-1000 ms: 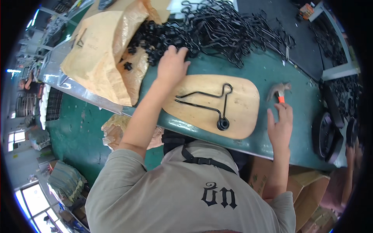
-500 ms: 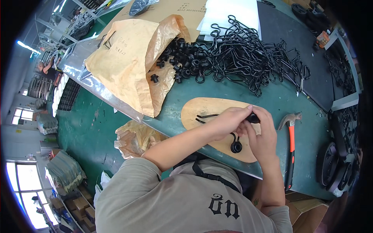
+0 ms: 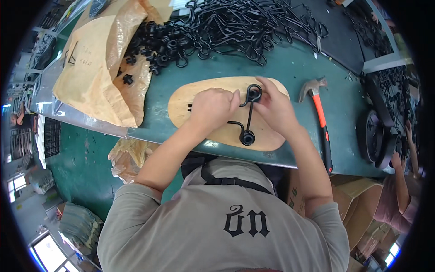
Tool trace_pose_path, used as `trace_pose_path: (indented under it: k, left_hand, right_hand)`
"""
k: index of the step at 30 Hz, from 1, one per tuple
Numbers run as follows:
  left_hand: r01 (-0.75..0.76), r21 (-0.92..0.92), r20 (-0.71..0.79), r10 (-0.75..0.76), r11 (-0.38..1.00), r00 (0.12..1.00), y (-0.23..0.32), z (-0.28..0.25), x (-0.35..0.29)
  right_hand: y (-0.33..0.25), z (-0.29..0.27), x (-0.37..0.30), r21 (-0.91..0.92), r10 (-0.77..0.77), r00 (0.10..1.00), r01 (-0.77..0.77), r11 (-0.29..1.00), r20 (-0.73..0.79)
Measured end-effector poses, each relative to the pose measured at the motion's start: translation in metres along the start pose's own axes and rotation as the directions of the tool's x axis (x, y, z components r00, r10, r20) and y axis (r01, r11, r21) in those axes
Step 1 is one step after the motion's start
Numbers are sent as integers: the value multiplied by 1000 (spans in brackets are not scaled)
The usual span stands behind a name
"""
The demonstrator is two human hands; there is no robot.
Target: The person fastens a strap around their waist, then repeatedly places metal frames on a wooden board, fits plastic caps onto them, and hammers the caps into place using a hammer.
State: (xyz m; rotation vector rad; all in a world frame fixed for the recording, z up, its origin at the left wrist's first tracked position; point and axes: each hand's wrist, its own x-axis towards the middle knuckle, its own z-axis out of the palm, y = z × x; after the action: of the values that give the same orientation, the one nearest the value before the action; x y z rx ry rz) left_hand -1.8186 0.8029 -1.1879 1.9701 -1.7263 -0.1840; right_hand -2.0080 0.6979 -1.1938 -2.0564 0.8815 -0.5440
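Observation:
A black bent-wire bracket (image 3: 250, 115) lies over the tan oval wooden board (image 3: 181, 97) in front of me. Its near loop holds a black bushing (image 3: 247, 138), and another black bushing (image 3: 254, 94) is at the far loop. My left hand (image 3: 214, 108) is closed in a fist over the bracket's wires, whose tips poke out to its left. At the far loop, my right hand (image 3: 275, 108) has thumb and fingers curled around its right side. Part of the bracket is hidden under my left hand.
Black bushings (image 3: 164, 45) spill from a brown paper bag (image 3: 90, 77) at the left. A heap of wire brackets (image 3: 244, 27) covers the table's far side. A claw hammer (image 3: 321, 118) lies right of the board. Another person's hand (image 3: 396, 161) shows at the far right.
The view has shifted. My hands have moved apart; the far loop and its bushing now show between them. My left hand has closed over the bracket's wires.

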Motion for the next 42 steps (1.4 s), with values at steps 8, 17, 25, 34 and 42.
trace_pose_path:
  k: [8,17,25,34,42]
  left_hand:
    - [59,54,95,-63,997,993,-3,3,3]
    - [71,40,104,-74,997,992,-9,5,5]
    - [166,119,-198,-141,979,970,-20,12,5]
    - [146,85,-297,-115,986,948,-39,31,-2]
    - [150,33,-283,-135,988,949,-34,33,3]
  right_hand:
    - [4,-18,-12,-144,-73,997,71,987,-9]
    - [79,-107,-127,-755,251,879,-476,451,-405]
    - [38,-105,-118,-310,437,801,-573,759,-409]
    - [-111,-92,-79,469,264,919,-103,877,-292]
    - [-73,-71,-103,77,42,987,-31,997,-153]
